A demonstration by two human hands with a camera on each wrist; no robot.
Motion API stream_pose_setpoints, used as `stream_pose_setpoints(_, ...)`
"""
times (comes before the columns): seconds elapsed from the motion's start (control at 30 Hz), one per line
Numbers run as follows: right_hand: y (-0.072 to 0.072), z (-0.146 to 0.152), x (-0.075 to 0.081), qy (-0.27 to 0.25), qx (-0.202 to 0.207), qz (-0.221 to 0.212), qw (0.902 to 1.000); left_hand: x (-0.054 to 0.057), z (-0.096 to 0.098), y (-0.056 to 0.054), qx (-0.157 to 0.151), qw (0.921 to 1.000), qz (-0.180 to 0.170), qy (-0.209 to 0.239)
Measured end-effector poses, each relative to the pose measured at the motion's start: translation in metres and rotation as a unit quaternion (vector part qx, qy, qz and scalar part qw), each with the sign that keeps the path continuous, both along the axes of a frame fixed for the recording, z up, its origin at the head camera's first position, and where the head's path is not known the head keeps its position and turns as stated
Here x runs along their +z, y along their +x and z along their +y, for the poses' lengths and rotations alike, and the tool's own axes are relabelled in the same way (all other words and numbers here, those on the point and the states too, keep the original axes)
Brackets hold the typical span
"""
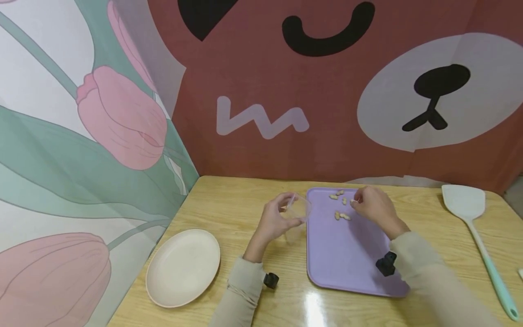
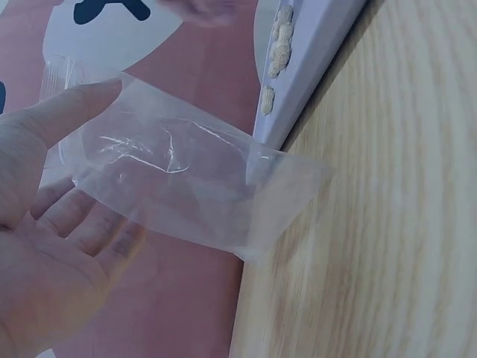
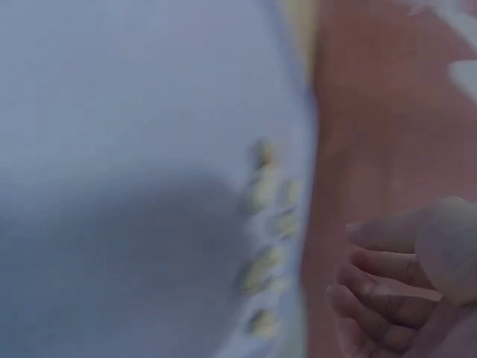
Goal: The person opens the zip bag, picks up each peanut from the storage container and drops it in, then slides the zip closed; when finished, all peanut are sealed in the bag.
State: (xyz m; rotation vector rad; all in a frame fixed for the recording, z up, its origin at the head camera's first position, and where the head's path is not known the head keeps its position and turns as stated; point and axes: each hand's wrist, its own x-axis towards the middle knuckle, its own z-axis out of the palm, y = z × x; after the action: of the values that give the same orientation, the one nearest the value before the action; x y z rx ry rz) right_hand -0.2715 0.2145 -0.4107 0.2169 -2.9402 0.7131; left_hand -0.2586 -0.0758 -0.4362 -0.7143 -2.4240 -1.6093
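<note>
My left hand (image 1: 273,222) holds a clear zip bag (image 2: 194,175) by its mouth, thumb on one side and fingers on the other. No contents show in the bag, which hangs beside the left edge of a purple tray (image 1: 347,259). Several peanuts in their shells (image 1: 337,215) lie toward the tray's far end. Over that end is my right hand (image 1: 377,208), its fingertips close to the peanuts. Its fingers are loosely bent in the right wrist view, with nothing seen between them. A pale bit beside those fingertips in the head view is too small to make out.
A round cream plate (image 1: 184,268) lies on the wooden table (image 1: 282,299) at the left. To the right is a white spatula (image 1: 466,202) with a mint handle. Behind the table hangs a printed bear backdrop (image 1: 327,136).
</note>
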Motion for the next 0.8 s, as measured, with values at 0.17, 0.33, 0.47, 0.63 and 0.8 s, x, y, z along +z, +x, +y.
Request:
stream_pose_setpoints(0.17, -0.004, 0.012, -0.026, 0.04, 0.005, -0.035, 0.9986, 0.0, -0.001, 0.001, 0.0, 1.0, -0.008, 0.006)
stream_pose_setpoints(0.33, -0.006, 0.014, -0.038, 0.04, 0.002, -0.03, 0.9988, -0.001, -0.002, 0.002, 0.002, 0.9999, -0.013, 0.009)
stream_pose_setpoints(0.47, -0.006, 0.015, -0.04, 0.044, -0.004, -0.024, 0.9987, -0.004, -0.002, 0.002, 0.003, 0.9998, -0.015, 0.014)
stream_pose_setpoints(0.63, -0.007, 0.017, -0.042, 0.043, -0.015, -0.037, 0.9983, -0.004, -0.002, 0.001, 0.003, 0.9998, -0.013, 0.015)
stream_pose_setpoints(0.8, -0.007, 0.016, -0.042, 0.039, -0.017, -0.035, 0.9985, -0.002, -0.002, 0.001, 0.006, 0.9999, -0.009, 0.013)
